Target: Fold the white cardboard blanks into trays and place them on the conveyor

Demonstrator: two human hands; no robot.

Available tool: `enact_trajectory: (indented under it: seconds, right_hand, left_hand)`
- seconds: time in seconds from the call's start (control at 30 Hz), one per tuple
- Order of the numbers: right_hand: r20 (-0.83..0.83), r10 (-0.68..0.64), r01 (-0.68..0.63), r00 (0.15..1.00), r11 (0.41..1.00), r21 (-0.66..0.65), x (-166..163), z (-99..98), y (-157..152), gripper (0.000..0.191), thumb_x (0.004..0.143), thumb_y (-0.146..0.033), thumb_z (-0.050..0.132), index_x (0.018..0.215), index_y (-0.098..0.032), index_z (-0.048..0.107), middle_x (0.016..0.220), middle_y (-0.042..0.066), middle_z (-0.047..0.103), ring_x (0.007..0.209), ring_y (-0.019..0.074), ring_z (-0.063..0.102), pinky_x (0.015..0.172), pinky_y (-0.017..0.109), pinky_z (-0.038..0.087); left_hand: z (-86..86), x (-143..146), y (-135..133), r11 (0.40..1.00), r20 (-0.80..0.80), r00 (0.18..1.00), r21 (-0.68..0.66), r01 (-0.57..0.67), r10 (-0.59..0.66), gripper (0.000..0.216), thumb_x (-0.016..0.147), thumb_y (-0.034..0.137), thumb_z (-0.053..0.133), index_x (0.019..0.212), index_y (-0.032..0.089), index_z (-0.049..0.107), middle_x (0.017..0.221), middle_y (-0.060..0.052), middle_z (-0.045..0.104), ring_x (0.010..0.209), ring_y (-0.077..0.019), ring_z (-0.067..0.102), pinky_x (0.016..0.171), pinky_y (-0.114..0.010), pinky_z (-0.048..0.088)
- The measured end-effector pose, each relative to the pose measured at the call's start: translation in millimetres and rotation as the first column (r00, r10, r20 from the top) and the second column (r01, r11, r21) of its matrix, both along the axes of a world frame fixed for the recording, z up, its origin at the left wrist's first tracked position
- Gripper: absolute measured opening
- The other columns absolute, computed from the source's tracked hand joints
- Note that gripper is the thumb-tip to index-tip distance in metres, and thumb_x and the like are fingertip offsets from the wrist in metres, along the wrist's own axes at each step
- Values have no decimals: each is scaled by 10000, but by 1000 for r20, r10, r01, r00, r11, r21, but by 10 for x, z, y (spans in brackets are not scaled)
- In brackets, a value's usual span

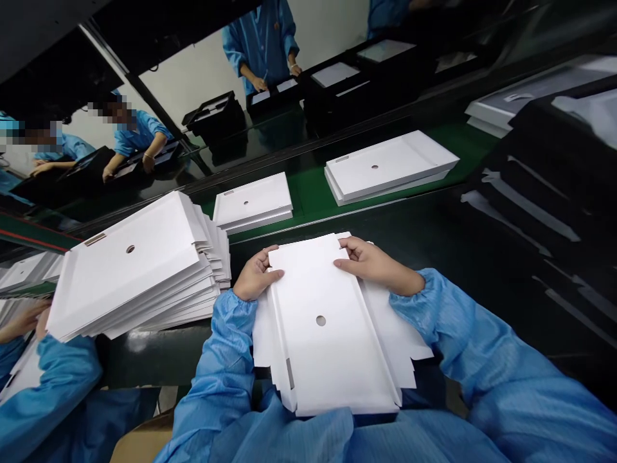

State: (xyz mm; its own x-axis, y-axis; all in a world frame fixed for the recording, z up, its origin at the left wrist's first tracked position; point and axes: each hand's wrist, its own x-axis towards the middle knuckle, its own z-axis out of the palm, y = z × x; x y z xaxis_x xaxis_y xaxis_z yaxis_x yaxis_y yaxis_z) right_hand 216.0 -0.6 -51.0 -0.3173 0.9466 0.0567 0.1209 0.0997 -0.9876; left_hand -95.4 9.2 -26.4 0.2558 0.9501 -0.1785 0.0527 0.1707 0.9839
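A white cardboard tray (332, 360) with a round hole and a small side slot lies in front of me, its near end by my chest. My left hand (258, 273) grips its far left corner, thumb on top and fingers curled at the edge. At the far right corner, my right hand (371, 260) pinches the card in the same way. Both side walls and the near end are partly folded up. Beneath it, more flat white sheets (398, 341) stick out to the right and left.
A tall, leaning stack of folded white trays (144, 257) stands at my left. Two smaller piles, a near tray pile (260, 199) and a farther tray pile (390, 164), sit on the green conveyor (308, 193). Black trays (544, 212) rise at right. A co-worker's sleeve (62, 373) is close at left; others work opposite.
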Motion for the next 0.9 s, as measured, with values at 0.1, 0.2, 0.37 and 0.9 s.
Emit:
enact_trajectory:
  seconds: [0.1,0.2,0.37,0.9]
  right_hand:
    - [-72,25,-29,997,998,-64,4,15,36,367,798,-407,718,1095,-213,624,1164,75,606,955,206,636,815,378,555]
    - [-30,10,-12,999,998,-63,0,-13,81,381,772,-377,721,1090,-211,595,1066,48,597,876,184,616,766,350,540]
    - [262,-37,-3,964,989,151,-2,-41,78,220,787,-292,685,977,-195,631,1025,44,543,759,141,549,719,306,492]
    - [913,-74,-601,402,731,324,-62,330,-379,374,926,-465,638,853,-105,712,925,112,624,901,255,570,779,367,406]
  left_hand:
    - [62,-5,81,999,-84,995,3,47,-47,583,579,297,927,1079,178,652,1018,-68,731,880,-195,679,778,-318,548]
    - [135,21,91,994,-324,945,89,64,-32,421,624,310,883,940,184,636,873,-20,704,746,-163,638,692,-301,512]
    - [178,74,-53,865,-772,626,385,320,112,131,771,257,747,780,198,631,809,-14,685,785,-195,618,773,-360,475]
    - [307,362,-580,518,-996,5,51,854,89,527,939,525,565,1254,107,625,1045,-131,647,1004,-307,604,892,-463,467]
